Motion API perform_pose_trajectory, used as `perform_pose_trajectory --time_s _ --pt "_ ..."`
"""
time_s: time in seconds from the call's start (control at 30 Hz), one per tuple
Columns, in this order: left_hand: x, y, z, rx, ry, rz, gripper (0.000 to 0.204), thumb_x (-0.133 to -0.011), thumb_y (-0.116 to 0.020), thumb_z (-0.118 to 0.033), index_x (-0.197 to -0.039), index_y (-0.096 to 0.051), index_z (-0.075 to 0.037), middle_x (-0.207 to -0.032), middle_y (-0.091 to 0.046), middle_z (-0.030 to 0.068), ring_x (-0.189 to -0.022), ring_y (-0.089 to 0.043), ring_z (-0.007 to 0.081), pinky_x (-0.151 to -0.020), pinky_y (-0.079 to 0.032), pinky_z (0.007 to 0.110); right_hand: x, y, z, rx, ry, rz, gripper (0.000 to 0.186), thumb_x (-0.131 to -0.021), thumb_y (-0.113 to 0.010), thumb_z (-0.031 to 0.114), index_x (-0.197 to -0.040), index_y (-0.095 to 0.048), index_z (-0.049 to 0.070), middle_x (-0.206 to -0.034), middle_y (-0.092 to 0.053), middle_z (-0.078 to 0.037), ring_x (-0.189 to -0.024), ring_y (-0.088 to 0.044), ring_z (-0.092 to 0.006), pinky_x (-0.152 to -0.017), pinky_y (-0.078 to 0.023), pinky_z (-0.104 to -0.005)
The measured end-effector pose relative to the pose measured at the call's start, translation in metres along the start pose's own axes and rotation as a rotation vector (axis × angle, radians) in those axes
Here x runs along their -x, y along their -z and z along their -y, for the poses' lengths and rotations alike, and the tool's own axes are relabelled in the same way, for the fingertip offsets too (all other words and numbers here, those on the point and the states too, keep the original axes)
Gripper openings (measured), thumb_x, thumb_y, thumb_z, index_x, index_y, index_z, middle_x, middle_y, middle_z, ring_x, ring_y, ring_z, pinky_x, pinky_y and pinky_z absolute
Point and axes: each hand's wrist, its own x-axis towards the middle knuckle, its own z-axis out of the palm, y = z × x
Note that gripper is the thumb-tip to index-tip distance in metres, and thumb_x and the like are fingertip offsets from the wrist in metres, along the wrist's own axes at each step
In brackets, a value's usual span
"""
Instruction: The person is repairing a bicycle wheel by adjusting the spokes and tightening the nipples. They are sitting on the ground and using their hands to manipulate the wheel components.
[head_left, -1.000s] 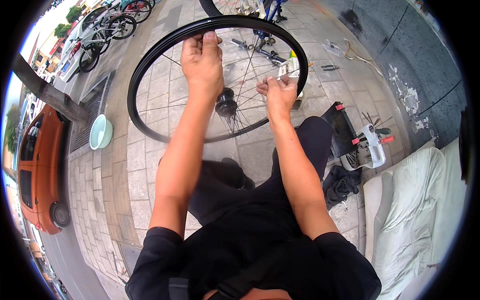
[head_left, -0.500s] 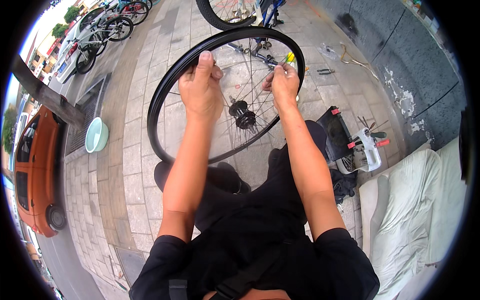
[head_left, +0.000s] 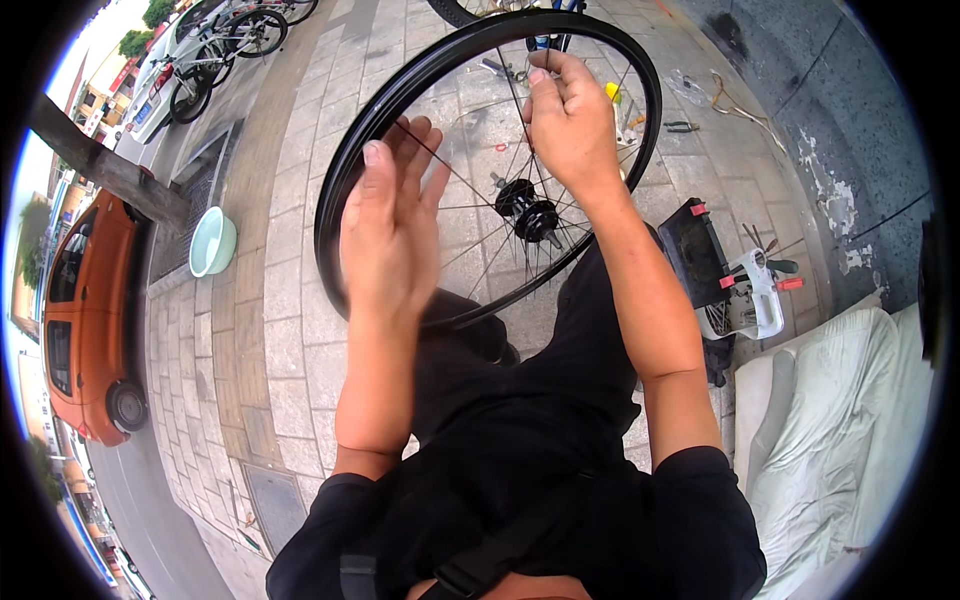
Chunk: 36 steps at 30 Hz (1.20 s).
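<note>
A black bicycle wheel (head_left: 655,95), with a bare rim and no tyre that I can make out, is tilted in front of me above my knees. Thin dark spokes run to its black hub (head_left: 528,212). At the wheel's left side my left hand (head_left: 392,215) is open, fingers spread and thumb up near the rim, with a spoke passing by the fingers. My right hand (head_left: 575,125) reaches over the upper right part of the wheel. Its fingers are curled in a pinch at a spoke near the top, and the fingertips partly hide the contact.
An open black toolbox (head_left: 695,250) with a white-handled part and several tools stands to the right. Pliers (head_left: 682,127) lie on the paving beyond. A pale green basin (head_left: 213,243) sits at left, near an orange car (head_left: 90,310). A covered light-green cushion (head_left: 830,400) is at lower right.
The wheel has shifted up and right in view. My left hand has opened its fingers and come lower along the rim. My right hand has moved from the right rim up to the top spokes.
</note>
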Motion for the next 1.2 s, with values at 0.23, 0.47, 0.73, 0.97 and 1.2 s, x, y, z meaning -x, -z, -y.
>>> perform_pose_trajectory --time_s 0.23,0.47,0.73,0.97,1.2 --pt "0.012 -0.026 -0.06 -1.307 -0.734 0.229 0.037 -0.089 -0.085 -0.017 -0.121 -0.072 -0.002 -0.129 -0.07 0.0152 -0.113 -0.07 0.0228 -0.087 -0.057 0.033 0.012 0.007 0.021 0.062 -0.009 0.027 0.031 -0.102 -0.057 0.021 -0.122 -0.068 0.0 -0.088 -0.075 -0.024 -0.089 -0.074 -0.0436 -0.085 -0.056 -0.0467" --pt "-0.081 -0.065 -0.08 -1.791 -0.758 0.521 0.048 -0.1 -0.068 -0.046 -0.128 -0.068 -0.006 -0.093 -0.073 0.0213 -0.085 -0.071 0.0397 -0.075 -0.054 0.048 0.013 0.005 0.034 -0.083 -0.11 0.037 0.035 -0.106 -0.056 0.03 -0.101 -0.07 -0.002 -0.074 -0.072 -0.019 -0.073 -0.074 -0.033 -0.073 -0.056 -0.0416" --pt "-0.086 -0.077 -0.071 -1.837 -0.579 0.499 0.037 -0.097 -0.071 -0.035 -0.116 -0.071 -0.003 -0.089 -0.07 0.0212 -0.084 -0.07 0.0406 -0.073 -0.053 0.049 0.026 0.03 0.04 -0.199 -0.242 0.063 0.052 -0.107 -0.053 0.037 -0.077 -0.065 -0.004 -0.062 -0.065 -0.01 -0.054 -0.065 -0.0165 -0.057 -0.053 -0.0337" --pt "-0.097 -0.07 -0.067 -1.729 -0.643 0.606 0.033 -0.099 -0.068 -0.029 -0.117 -0.069 -0.001 -0.091 -0.07 0.0233 -0.087 -0.068 0.0428 -0.077 -0.051 0.048 0.036 0.024 0.053 -0.099 -0.138 0.321 0.05 -0.105 -0.057 0.038 -0.078 -0.068 -0.003 -0.063 -0.063 -0.01 -0.056 -0.064 -0.0182 -0.059 -0.051 -0.0347" --pt "-0.105 -0.06 -0.072 -1.69 -0.536 0.611 0.035 -0.096 -0.069 -0.024 -0.118 -0.068 0.003 -0.093 -0.069 0.024 -0.087 -0.068 0.0386 -0.08 -0.052 0.045 0.028 0.017 0.069 -0.012 -0.281 0.449 0.053 -0.102 -0.058 0.039 -0.077 -0.069 -0.006 -0.062 -0.064 -0.02 -0.063 -0.068 -0.0313 -0.07 -0.054 -0.0426"
